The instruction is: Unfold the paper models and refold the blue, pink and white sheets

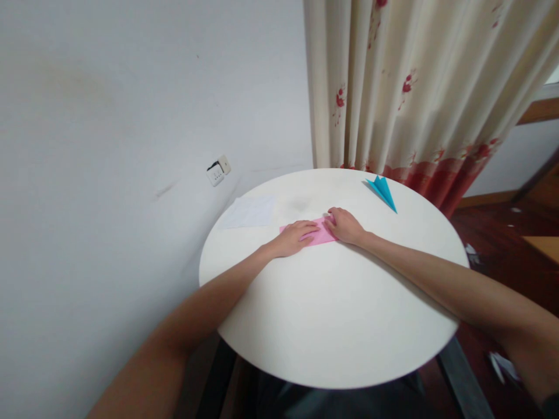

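Both forearms stretch across the round white table (pixel 332 326), converging at its far side. Left hand (pixel 296 237) lies flat, fingers extended, pressing on the pink paper (pixel 321 234). Right hand (pixel 346 224) rests palm-down on the paper's right end, fingers loosely curled over its edge, gripping nothing. Beyond them lie a blue paper plane (pixel 382 191) and a white sheet (pixel 251 212).

One pink paper (pixel 321 234), one blue plane (pixel 383 191), one white sheet (pixel 251 211).

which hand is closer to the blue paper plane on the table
Right. The right hand rests on the pink paper, below and left of the blue paper plane; the left hand lies farther left.
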Demonstrator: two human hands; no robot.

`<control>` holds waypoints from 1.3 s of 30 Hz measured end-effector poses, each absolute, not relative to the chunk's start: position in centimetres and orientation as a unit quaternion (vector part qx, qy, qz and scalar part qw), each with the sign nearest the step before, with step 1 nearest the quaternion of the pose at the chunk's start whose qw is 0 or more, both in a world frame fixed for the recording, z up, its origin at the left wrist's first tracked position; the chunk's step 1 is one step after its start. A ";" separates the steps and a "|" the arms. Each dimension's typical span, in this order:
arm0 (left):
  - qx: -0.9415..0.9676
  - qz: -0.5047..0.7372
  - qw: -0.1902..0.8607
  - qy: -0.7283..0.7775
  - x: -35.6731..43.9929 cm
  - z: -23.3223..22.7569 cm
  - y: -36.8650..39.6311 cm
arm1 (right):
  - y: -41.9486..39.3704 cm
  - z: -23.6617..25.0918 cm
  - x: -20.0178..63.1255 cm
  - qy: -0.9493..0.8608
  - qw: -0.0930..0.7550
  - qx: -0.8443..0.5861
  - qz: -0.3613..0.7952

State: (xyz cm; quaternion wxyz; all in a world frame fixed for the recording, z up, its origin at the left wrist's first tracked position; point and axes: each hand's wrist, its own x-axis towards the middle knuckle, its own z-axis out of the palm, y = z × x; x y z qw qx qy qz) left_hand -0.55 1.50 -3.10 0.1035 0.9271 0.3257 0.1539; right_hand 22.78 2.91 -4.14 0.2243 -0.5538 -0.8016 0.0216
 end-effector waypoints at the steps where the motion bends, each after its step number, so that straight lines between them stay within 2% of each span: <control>1: 0.927 0.156 0.105 0.324 -0.6 -3.1 1.5 | 2.9 -4.1 22.8 -0.806 0.223 -0.549 0.019; 10: 0.928 0.160 0.102 0.321 -0.4 -2.3 0.9 | 2.7 -3.9 22.7 -0.834 0.208 -0.511 0.015; 20: 0.925 0.119 0.103 0.344 -0.5 -3.3 1.3 | 3.1 -4.8 22.7 -0.841 0.211 -0.498 0.022; 31: 0.905 0.110 0.119 0.392 -0.1 -2.7 0.6 | 2.7 -4.0 22.8 -0.814 0.295 -0.499 0.033; 35: 0.901 0.111 0.118 0.403 -0.1 -2.9 0.7 | 2.3 -3.8 22.7 -0.807 0.354 -0.471 0.037; 39: 0.899 0.133 0.115 0.400 -0.3 -3.3 0.9 | 1.5 -3.3 22.2 -0.822 0.376 -0.424 0.065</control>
